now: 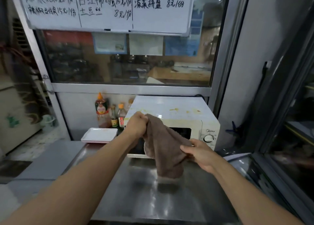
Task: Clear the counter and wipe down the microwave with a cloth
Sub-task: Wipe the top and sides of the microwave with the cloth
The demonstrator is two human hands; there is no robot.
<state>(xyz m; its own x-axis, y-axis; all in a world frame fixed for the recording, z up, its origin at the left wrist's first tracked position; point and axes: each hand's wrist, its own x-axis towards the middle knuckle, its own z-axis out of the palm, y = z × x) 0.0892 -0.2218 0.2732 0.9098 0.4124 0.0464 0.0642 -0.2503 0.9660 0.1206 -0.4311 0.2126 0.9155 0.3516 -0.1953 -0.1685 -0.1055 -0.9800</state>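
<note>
You are standing in a small eatery's kitchen, shown by the handwritten menu whiteboard (108, 7) with dish prices, the steel counter (169, 199), the stained microwave (169, 110), the sauce bottles (102, 110), and the stacked white trays (99, 134).

I have just the one wide head view, looking forward and slightly down from close behind my outstretched arms, squarely facing the microwave (171, 122) on the steel counter (136, 190), with the window (129, 58) and whiteboard (108, 7) above.
</note>
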